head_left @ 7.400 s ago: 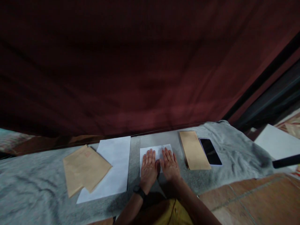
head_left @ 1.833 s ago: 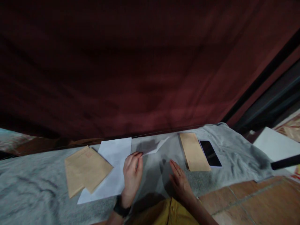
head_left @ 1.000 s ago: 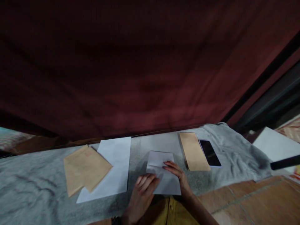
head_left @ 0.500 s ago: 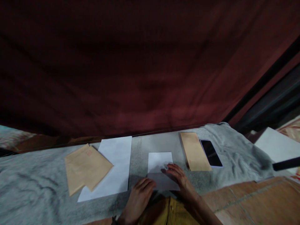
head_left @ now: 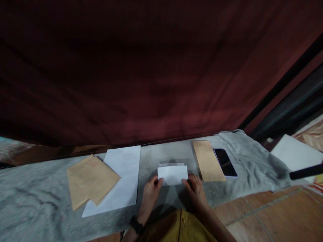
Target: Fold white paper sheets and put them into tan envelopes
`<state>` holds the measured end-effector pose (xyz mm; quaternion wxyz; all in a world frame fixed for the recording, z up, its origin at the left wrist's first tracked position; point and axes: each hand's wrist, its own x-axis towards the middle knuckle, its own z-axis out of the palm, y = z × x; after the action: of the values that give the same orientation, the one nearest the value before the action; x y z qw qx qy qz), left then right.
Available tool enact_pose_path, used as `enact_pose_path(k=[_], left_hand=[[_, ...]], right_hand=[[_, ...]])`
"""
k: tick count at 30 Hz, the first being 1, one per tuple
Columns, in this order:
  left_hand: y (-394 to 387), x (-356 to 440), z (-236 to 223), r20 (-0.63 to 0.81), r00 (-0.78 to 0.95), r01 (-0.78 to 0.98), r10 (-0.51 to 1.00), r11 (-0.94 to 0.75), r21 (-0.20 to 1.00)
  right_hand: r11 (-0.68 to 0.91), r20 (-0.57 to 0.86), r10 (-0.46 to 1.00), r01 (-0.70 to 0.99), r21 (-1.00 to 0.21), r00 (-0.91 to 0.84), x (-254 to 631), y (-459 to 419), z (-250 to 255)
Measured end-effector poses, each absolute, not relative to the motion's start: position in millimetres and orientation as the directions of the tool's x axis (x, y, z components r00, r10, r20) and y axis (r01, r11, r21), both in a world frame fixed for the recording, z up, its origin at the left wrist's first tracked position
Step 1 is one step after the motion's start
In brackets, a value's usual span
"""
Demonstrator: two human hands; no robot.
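A white sheet of paper [head_left: 172,174] is folded over, its near part lifted toward the far edge, with a strip of its far edge showing behind. My left hand [head_left: 151,192] pinches its left edge, thumb in front. At the right edge my right hand [head_left: 194,189] grips it the same way, fingers behind. To the left lies a stack of larger white paper [head_left: 123,178], partly covered by brown envelopes [head_left: 92,179]. On the right, close to my right hand, is a stack of brown envelopes [head_left: 209,161].
A phone [head_left: 225,162] with a dark screen lies right of the envelope stack. Everything rests on a grey cloth [head_left: 254,164], wrinkled at both ends. A dark red curtain [head_left: 161,84] hangs behind. A white board-like thing [head_left: 295,153] and a black bar [head_left: 305,172] are at the far right.
The paper was pressed flat under both hands, then lifted, turned and laid down partly unfolded. Now its near half is raised and folded away from me, both hands at its side edges.
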<state>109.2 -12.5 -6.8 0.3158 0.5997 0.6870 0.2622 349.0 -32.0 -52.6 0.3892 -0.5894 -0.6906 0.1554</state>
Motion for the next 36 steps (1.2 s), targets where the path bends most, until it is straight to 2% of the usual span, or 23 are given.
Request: enact_pose_path(k=[3,8,15,22,28,32,36], left_hand=[[-8,113,-8,-0.116,-0.102,0.684,0.988,0.155,0.713],[-1,119,-7,-0.118,-0.146,0.746,0.982,0.188,0.639],[3,129,3,-0.146,-0.178,0.886,0.973,0.223,0.406],[1,132,-12,0.016,-0.137,0.967,0.990,0.131,0.219],[-1,133,-21,0.092,-0.048,0.987,0.995,0.033,0.159],[-3,134,-21,0.105,-0.003,0.994,0.994,-0.008,0.110],[-3,132,-24,0.186,0.048,0.996,0.981,-0.062,0.070]], right_hand=[[0.234,0.387,0.921,0.736,-0.635,0.040,344,-23,-52],[0.187,0.417,0.908,0.859,-0.477,0.034,341,-16,-52],[0.178,0.480,0.877,0.938,-0.298,-0.014,337,-11,-51],[0.092,0.426,0.905,0.971,-0.221,0.011,334,-12,-54],[0.248,0.467,0.869,0.961,-0.125,-0.164,331,-8,-56],[0.347,0.414,0.871,0.928,-0.138,-0.264,321,-7,-54],[0.381,0.360,0.882,0.910,-0.163,-0.305,311,-12,-57]])
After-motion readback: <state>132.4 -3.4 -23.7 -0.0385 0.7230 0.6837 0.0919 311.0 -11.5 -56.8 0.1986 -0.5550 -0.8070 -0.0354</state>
